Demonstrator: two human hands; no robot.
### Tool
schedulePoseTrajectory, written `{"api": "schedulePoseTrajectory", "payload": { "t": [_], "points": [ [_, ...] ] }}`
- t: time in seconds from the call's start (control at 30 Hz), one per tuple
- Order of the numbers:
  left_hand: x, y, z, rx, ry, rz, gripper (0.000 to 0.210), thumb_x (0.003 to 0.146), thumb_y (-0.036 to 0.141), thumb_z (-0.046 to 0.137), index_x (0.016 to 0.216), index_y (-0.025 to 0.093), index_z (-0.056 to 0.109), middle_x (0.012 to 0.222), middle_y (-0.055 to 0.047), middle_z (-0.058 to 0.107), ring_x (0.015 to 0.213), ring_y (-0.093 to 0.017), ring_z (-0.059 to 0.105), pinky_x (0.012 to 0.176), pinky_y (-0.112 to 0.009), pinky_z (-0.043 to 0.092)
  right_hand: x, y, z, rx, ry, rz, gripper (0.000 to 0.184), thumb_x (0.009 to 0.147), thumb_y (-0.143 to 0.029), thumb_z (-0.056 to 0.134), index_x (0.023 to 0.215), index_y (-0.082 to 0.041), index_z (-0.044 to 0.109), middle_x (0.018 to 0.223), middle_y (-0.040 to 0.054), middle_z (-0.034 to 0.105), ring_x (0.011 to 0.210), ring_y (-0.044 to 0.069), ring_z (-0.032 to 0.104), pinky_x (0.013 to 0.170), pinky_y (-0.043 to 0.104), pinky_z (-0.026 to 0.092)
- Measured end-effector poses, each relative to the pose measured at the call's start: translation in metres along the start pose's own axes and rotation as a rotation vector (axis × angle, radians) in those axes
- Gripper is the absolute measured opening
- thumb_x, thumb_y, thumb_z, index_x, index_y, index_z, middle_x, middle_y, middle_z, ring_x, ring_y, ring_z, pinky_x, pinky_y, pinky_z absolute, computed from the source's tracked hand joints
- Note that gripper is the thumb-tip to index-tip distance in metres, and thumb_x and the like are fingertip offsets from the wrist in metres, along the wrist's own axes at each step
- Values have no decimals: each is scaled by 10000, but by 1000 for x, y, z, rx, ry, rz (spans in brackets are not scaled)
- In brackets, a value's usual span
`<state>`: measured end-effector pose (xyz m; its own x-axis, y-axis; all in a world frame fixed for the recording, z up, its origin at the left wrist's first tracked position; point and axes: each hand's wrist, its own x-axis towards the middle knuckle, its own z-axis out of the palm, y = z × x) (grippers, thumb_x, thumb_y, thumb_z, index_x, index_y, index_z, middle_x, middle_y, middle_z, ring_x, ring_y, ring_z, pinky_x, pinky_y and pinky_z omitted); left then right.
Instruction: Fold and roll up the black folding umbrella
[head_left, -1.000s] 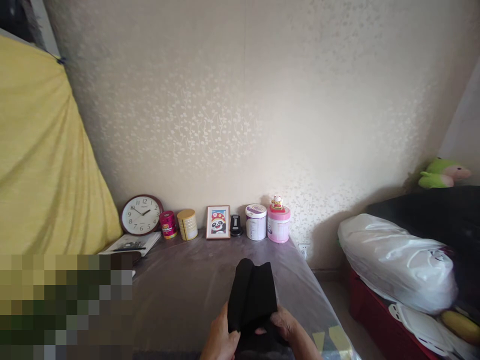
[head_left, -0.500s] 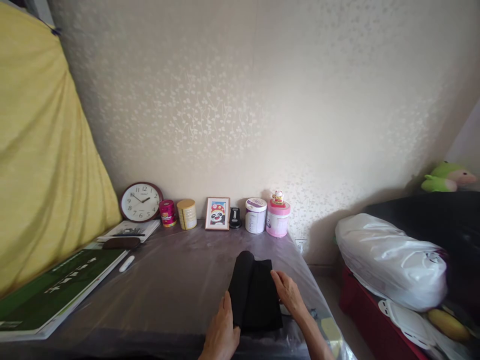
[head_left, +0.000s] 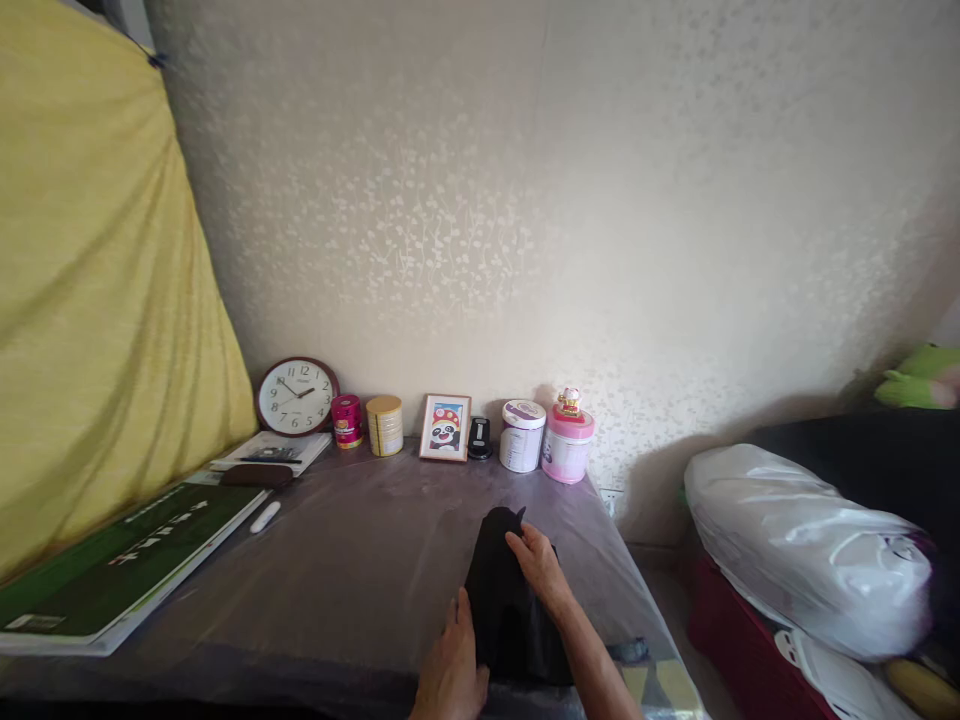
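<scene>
A folded black cloth [head_left: 499,590] lies near the front of the covered table, its exact kind not clear. At its lower left edge is my left hand [head_left: 452,660], fingers along the side and thumb by the near corner, gripping the edge. My right hand [head_left: 538,565] reaches across the cloth's right side and pinches a flap near its far end. A small pointed tip of the fabric sticks up beyond those fingers. My right forearm hides part of the cloth's right side.
Along the wall stand a clock [head_left: 298,397], a magenta tin [head_left: 346,421], a yellow-lidded can [head_left: 385,427], a panda picture frame [head_left: 445,428] and two tubs [head_left: 523,437]. A green book [head_left: 135,560] and white pen-like object [head_left: 265,517] lie left. A white plastic bag [head_left: 802,550] sits right, off the table.
My right hand has moved left and away from me, bringing the right part of the cloth over the rolled left part. My left hand stays at the left edge. The view has shifted slightly.
</scene>
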<state>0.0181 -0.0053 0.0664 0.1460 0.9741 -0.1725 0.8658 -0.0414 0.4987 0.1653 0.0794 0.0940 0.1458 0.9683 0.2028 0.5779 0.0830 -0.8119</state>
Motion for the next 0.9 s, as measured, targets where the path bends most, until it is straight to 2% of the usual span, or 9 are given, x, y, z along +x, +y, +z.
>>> {"api": "schedulePoseTrajectory", "payload": {
  "t": [0.13, 0.27, 0.33, 0.4, 0.53, 0.63, 0.73, 0.83, 0.9],
  "points": [
    [1, 2, -3, 7, -16, -20, 800, 669, 36, 491, 1378, -2, 122, 1450, -206, 229, 1250, -224, 409, 994, -255, 344, 7, -4, 24, -13, -49, 32, 186, 766, -305, 465, 613, -198, 472, 512, -57, 398, 510, 109, 405, 496, 237, 279],
    [-1, 4, -9, 5, 5, 2, 827, 640, 31, 509, 1390, 80, 164, 1454, -157, 255, 1272, -204, 381, 1012, -238, 316, 10, 2, 39, -1, -132, 83, 150, 763, -274, 480, 836, -174, 565, 585, -25, 538, 562, 136, 537, 495, 224, 354],
    [-1, 3, -11, 21, 9, 9, 819, 635, 39, 503, 1388, 104, 187, 1456, -137, 262, 1281, -201, 367, 1016, -235, 310, 10, 5, 44, 13, -182, 109, 215, 773, -281, 474, 935, -165, 554, 661, -2, 608, 564, 138, 585, 485, 220, 387],
    [-2, -2, -11, 61, -6, 14, 775, 650, 63, 487, 1375, 62, 213, 1448, -162, 269, 1267, -219, 387, 1010, -251, 325, 11, 6, 46, 26, -228, 125, 248, 792, -297, 457, 980, -156, 534, 697, 11, 644, 523, 131, 601, 473, 219, 411],
    [-7, -18, -5, 85, -63, 71, 719, 716, 184, 462, 1366, 21, 205, 1438, -199, 265, 1149, -234, 516, 899, -270, 434, 7, -1, 43, 78, -323, 144, 241, 826, -318, 409, 959, -153, 523, 691, 31, 680, 525, 131, 626, 467, 211, 432],
    [-12, -25, -6, 109, -3, 70, 642, 723, 234, 455, 1330, 77, 318, 1393, -182, 357, 1129, -240, 531, 872, -291, 461, 2, -11, 39, 70, -351, 89, 213, 838, -304, 385, 860, -171, 551, 734, 34, 705, 561, 119, 633, 497, 201, 433],
    [-10, -22, -8, 159, 105, 180, 549, 702, 234, 471, 1240, 125, 457, 1351, -159, 425, 1207, -258, 457, 969, -341, 407, -1, -19, 38, -42, -325, -19, 210, 845, -257, 381, 815, -181, 573, 737, 11, 714, 523, 97, 607, 545, 203, 425],
    [2, -19, -1, 168, 122, 308, 659, 646, 211, 526, 1292, 143, 409, 1415, -147, 344, 1273, -278, 372, 1037, -383, 346, -6, -22, 38, -137, -310, -100, 223, 855, -223, 380, 853, -194, 601, 756, -2, 716, 555, 102, 612, 587, 207, 424],
    [11, -19, 12, 188, 165, 323, 776, 609, 168, 548, 1348, 130, 314, 1450, -156, 262, 1313, -289, 296, 1058, -414, 317, -11, -22, 37, -182, -292, -174, 236, 863, -218, 389, 888, -215, 623, 772, -9, 714, 654, 120, 632, 637, 210, 428]
  ]
}}
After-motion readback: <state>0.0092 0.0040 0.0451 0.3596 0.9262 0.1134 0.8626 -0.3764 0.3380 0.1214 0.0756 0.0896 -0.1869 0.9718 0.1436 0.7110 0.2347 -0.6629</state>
